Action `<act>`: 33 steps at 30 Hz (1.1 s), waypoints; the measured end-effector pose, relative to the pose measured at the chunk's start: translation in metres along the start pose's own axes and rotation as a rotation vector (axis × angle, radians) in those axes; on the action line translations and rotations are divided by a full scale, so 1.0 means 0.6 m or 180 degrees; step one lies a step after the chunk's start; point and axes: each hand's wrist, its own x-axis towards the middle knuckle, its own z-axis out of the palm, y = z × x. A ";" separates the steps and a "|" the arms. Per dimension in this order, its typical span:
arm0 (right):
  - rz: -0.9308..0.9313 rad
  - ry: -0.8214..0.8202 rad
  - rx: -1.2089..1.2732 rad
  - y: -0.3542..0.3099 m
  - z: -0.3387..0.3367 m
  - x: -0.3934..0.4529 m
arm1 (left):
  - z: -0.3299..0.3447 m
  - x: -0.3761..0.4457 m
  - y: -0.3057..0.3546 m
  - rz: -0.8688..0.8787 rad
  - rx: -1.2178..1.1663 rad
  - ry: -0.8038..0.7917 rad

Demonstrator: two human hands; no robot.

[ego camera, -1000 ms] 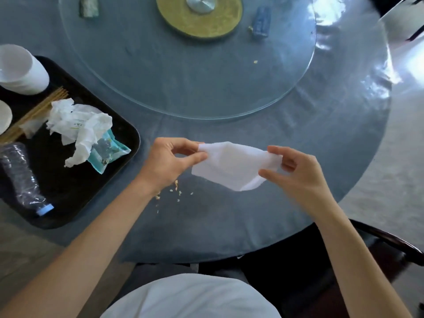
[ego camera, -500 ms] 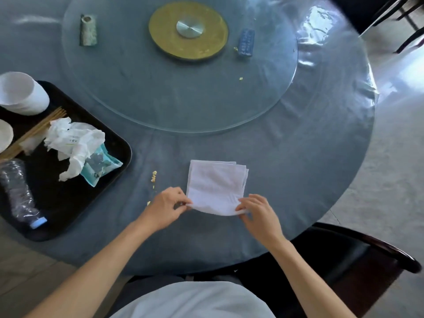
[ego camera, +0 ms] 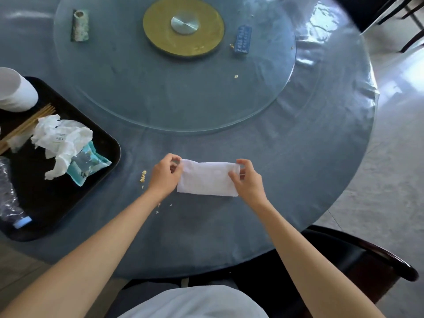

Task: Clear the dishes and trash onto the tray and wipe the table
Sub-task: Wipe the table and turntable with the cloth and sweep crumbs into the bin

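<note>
A white folded cloth (ego camera: 207, 179) lies flat on the round blue-grey table (ego camera: 298, 171). My left hand (ego camera: 164, 174) pinches its far left corner and my right hand (ego camera: 247, 180) pinches its far right corner. Yellow crumbs (ego camera: 143, 176) sit just left of my left hand, with smaller bits nearer me. The black tray (ego camera: 104, 143) at the left holds crumpled white tissue (ego camera: 62, 138), a teal wrapper (ego camera: 88, 164), wooden chopsticks (ego camera: 27, 125), a crushed clear bottle (ego camera: 10, 198) and white bowls (ego camera: 16, 90).
A glass turntable (ego camera: 174, 97) with a gold hub (ego camera: 183, 26) fills the far half of the table. On it lie a green packet (ego camera: 79, 25), a blue packet (ego camera: 242, 39) and a crumb (ego camera: 236, 76). A dark chair (ego camera: 367, 255) stands at the near right.
The cloth came down from the air onto the table and was folded in half away from me into a narrower strip. Both hands shifted from its near edge to its far corners.
</note>
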 end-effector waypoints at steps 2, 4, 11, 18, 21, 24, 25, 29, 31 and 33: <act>0.0161 -0.0022 -0.0510 0.006 0.027 0.022 | 0.015 0.017 -0.005 -0.0039 0.0579 -0.0087; 0.0089 0.0186 -0.1031 0.006 0.050 0.023 | 0.030 0.015 -0.004 0.0250 0.1180 -0.0230; -0.1110 -0.0119 -0.2165 0.063 0.095 0.001 | 0.075 -0.015 -0.033 0.1099 0.2299 -0.1197; -0.0792 -0.0585 -0.2048 0.068 0.080 0.005 | 0.072 -0.011 -0.045 0.0953 0.2337 -0.1326; -0.0249 -0.0127 -0.1316 0.040 0.061 0.005 | 0.053 0.001 -0.036 0.0503 0.1347 -0.0685; 0.0345 -0.0165 -0.0786 0.019 0.046 0.014 | 0.047 0.023 -0.029 0.0029 0.1122 -0.0719; 0.0443 -0.0245 -0.0768 0.013 0.045 0.017 | 0.048 0.029 -0.024 -0.0139 0.1029 -0.0774; 0.0663 -0.0253 -0.0560 0.003 0.039 0.025 | 0.048 0.053 -0.001 -0.0743 0.0901 -0.1032; 0.0747 -0.0347 -0.0347 0.004 0.032 0.025 | 0.044 0.060 0.003 -0.0752 0.1006 -0.1288; 0.0950 -0.0532 -0.0026 0.005 0.022 0.024 | 0.035 0.061 0.008 -0.0637 0.1053 -0.1526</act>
